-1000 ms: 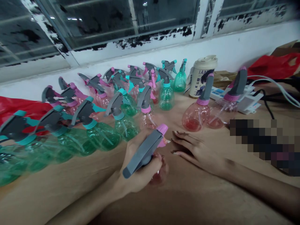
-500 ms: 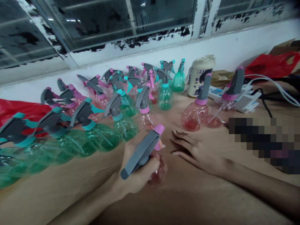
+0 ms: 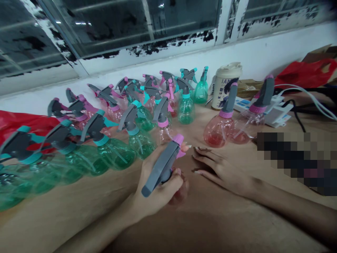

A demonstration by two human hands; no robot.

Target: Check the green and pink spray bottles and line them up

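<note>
My left hand (image 3: 158, 182) is wrapped round the neck of a pink spray bottle (image 3: 164, 163) with a grey trigger head and a pink nozzle. An index finger stretches forward by the pink trigger, and the thumb presses the neck. Most of the clear pink body is hidden under the hand. Just to the right, my right hand (image 3: 221, 168) lies palm down on the table (image 3: 200, 225), its fingers spread and holding nothing. Beyond it stand two pink spray bottles, the nearer one (image 3: 219, 130) in front of the other (image 3: 251, 123).
Green spray bottles (image 3: 113, 154) line the left side, with several pink ones (image 3: 164, 131) and green ones behind. A coffee cup (image 3: 226, 88), a power strip (image 3: 279, 114) with cables and a red bag (image 3: 305, 72) are at the back right. Another red bag (image 3: 23, 121) lies left.
The spray bottle in my left hand has swivelled a little, and my index finger has moved off the pink trigger, outward. My right hand stays in place.
</note>
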